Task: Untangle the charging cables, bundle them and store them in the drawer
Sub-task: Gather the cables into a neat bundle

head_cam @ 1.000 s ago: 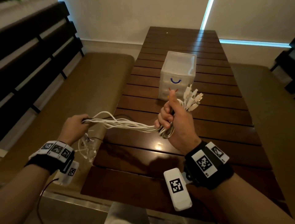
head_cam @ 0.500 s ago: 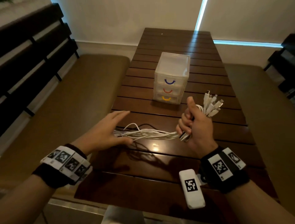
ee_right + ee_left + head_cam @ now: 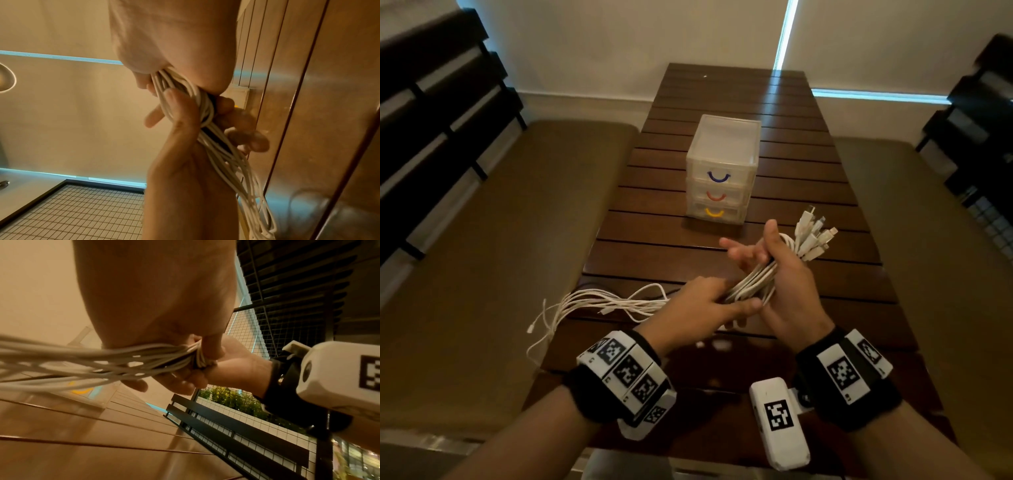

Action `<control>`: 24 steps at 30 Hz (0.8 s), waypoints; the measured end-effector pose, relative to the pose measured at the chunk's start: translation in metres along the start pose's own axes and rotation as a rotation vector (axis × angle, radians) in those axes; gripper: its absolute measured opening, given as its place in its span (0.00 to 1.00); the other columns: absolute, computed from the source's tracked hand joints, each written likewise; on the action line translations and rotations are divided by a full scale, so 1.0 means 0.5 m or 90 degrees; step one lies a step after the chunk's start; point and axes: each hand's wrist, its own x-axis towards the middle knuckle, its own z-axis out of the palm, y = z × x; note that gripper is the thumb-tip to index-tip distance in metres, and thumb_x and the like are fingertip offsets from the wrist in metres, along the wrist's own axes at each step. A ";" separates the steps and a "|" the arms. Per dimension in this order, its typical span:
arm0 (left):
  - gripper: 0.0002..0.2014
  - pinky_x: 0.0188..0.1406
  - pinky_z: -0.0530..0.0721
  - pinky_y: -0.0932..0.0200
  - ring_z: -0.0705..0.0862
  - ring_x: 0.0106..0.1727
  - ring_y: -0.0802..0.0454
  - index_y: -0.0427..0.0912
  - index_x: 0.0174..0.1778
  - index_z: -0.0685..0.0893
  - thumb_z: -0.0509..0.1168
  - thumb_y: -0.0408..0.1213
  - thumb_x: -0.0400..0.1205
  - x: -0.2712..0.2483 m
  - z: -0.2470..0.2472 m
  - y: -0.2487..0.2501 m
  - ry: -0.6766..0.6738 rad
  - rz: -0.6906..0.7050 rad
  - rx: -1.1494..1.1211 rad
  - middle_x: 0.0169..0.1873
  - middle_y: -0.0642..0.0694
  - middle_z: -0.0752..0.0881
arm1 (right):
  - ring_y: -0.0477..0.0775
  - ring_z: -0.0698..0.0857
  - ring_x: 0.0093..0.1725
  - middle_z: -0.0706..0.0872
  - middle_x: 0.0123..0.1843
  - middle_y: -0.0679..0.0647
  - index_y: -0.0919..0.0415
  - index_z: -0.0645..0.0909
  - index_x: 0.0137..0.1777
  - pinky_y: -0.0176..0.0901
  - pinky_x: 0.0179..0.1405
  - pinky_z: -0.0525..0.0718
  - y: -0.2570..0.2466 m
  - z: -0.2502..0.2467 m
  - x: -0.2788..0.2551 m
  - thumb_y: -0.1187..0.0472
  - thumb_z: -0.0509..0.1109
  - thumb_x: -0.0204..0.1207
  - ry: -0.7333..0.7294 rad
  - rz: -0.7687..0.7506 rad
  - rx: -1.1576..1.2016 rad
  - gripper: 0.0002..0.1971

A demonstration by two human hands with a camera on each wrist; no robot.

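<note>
A bunch of white charging cables [image 3: 753,284] runs between both hands above the wooden table [image 3: 842,294]. My right hand [image 3: 784,281] holds the bunch just below its plugs [image 3: 815,236], thumb up and fingers partly spread. Directly left of it, my left hand [image 3: 709,305] grips the same bunch, its thumb lying over the strands. The loose cable ends [image 3: 592,305] trail left across the table and hang off its edge. The right wrist view shows the cables [image 3: 224,155] pinched between the two hands. A small clear drawer unit [image 3: 722,161] stands behind, all three drawers closed.
Padded benches flank the table on the left [image 3: 500,257] and right [image 3: 945,257]. Dark slatted backrests [image 3: 431,102] stand behind the benches. The drawer unit has blue, red and yellow handles.
My left hand has left the table, where it lay flat over the cables, and now grips the bunch beside my right hand. My right hand's fingers have spread a little.
</note>
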 end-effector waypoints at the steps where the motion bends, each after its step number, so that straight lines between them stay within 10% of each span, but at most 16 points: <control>1: 0.10 0.43 0.85 0.45 0.86 0.35 0.52 0.55 0.38 0.85 0.66 0.54 0.79 -0.002 0.002 0.000 0.005 0.004 -0.027 0.31 0.51 0.87 | 0.56 0.89 0.61 0.93 0.45 0.60 0.57 0.77 0.25 0.50 0.66 0.80 -0.003 0.003 -0.001 0.43 0.62 0.75 -0.018 -0.002 -0.025 0.23; 4: 0.09 0.40 0.76 0.50 0.78 0.33 0.51 0.43 0.38 0.84 0.68 0.44 0.81 -0.003 -0.001 -0.002 -0.007 -0.019 -0.147 0.29 0.48 0.81 | 0.53 0.91 0.50 0.92 0.57 0.56 0.55 0.85 0.34 0.47 0.51 0.87 -0.011 0.009 -0.007 0.43 0.59 0.77 -0.067 0.023 -0.037 0.21; 8: 0.08 0.42 0.74 0.52 0.76 0.36 0.49 0.37 0.44 0.84 0.68 0.40 0.80 0.002 -0.009 -0.010 -0.071 -0.036 -0.200 0.34 0.40 0.78 | 0.47 0.72 0.23 0.79 0.28 0.52 0.54 0.85 0.56 0.39 0.24 0.76 -0.006 0.014 -0.016 0.45 0.63 0.77 -0.039 0.009 -0.033 0.18; 13: 0.08 0.32 0.68 0.58 0.71 0.29 0.57 0.40 0.38 0.81 0.69 0.38 0.82 -0.001 0.000 -0.030 -0.073 -0.022 -0.196 0.27 0.50 0.74 | 0.46 0.60 0.15 0.62 0.17 0.48 0.57 0.71 0.29 0.39 0.20 0.68 0.003 0.023 -0.013 0.42 0.63 0.80 -0.012 -0.020 0.009 0.23; 24: 0.21 0.37 0.73 0.50 0.77 0.34 0.58 0.60 0.40 0.83 0.53 0.71 0.79 -0.012 0.017 -0.049 0.058 0.058 -0.100 0.30 0.55 0.82 | 0.46 0.57 0.12 0.60 0.14 0.48 0.56 0.64 0.23 0.34 0.14 0.59 0.004 0.038 0.002 0.41 0.63 0.81 0.088 0.015 0.076 0.29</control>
